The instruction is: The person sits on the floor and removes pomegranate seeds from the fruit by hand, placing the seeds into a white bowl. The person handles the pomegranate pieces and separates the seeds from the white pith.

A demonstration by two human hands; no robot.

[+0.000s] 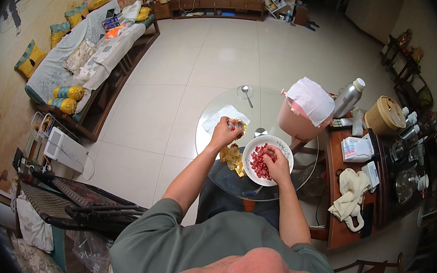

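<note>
My left hand (224,132) grips a piece of pomegranate (238,126) with red seeds showing, above the round glass table (222,97). Beneath and beside it lie yellow-brown pomegranate peels (232,158). To their right is a white bowl (288,159) with a printed pattern, part-filled with loose red pomegranate seeds (258,166). Inside the bowl, my right hand (277,166) rests over the seeds with its fingers bent; whether it pinches any seeds is hidden. A white paper sheet (220,117) lies behind my left hand.
A spoon (248,96) rests on a small glass dish at the table's far side. A pink bucket (296,122) topped with a white cloth (311,98) stands at the right. Beyond it, a wooden side table (331,155) holds a metal bottle (349,97) and a cream towel (349,192).
</note>
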